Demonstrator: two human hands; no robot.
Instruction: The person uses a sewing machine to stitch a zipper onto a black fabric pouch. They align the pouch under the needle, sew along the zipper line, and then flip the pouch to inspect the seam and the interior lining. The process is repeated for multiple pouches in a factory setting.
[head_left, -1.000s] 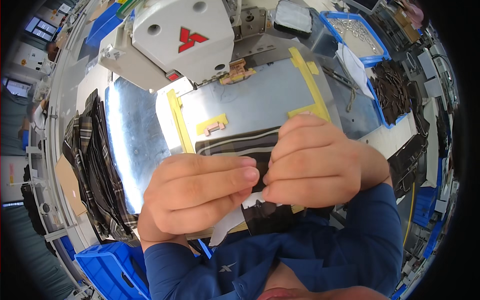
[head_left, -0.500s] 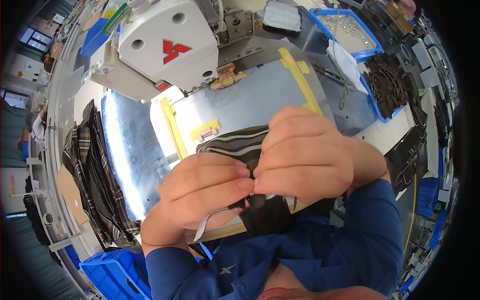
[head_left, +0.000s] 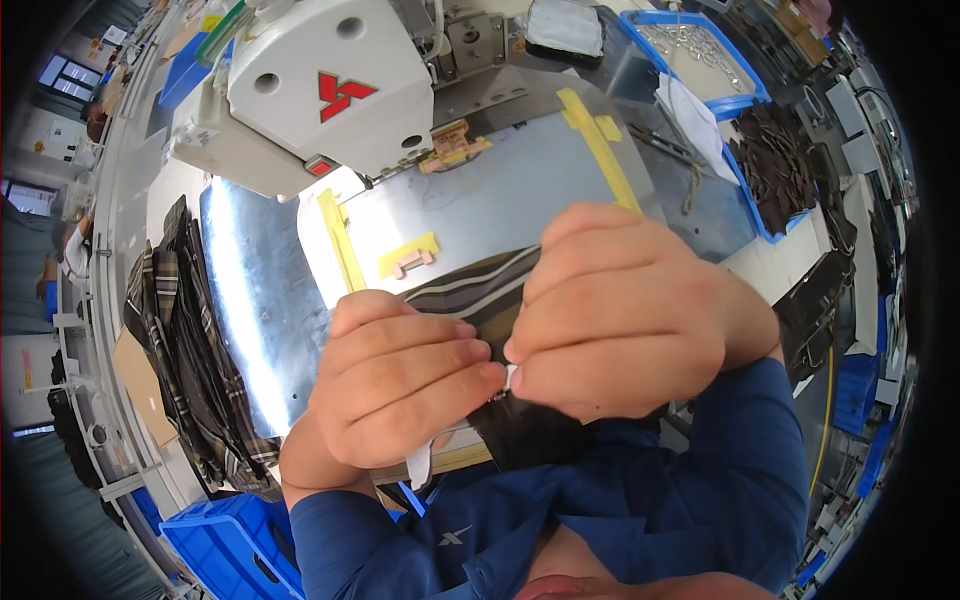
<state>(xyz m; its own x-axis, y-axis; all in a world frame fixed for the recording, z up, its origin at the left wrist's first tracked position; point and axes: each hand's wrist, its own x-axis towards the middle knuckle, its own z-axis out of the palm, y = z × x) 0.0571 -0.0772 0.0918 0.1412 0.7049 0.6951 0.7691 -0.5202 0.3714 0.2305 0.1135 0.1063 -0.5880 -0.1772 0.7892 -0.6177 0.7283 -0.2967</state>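
My left hand and my right hand are closed in pinches, thumbs almost meeting over a dark cloth piece. Its striped part spreads onto the metal plate beyond my fingers, and its black part hangs toward my body. A tiny white bit shows between the fingertips; what it belongs to is too small to tell. From under my left hand a white strip sticks out. The fingers cover most of the gripped spot.
A white sewing machine stands beyond my hands, above a metal plate edged with yellow tape. Plaid cloth pieces are piled at left, above a blue crate. At right are blue trays of metal rings and brown pieces.
My hands have turned slightly at the pinch, and my left fingers sit more upright. Small dark and metallic parts seen below the fingertips are now mostly covered. The white strip's end has moved right.
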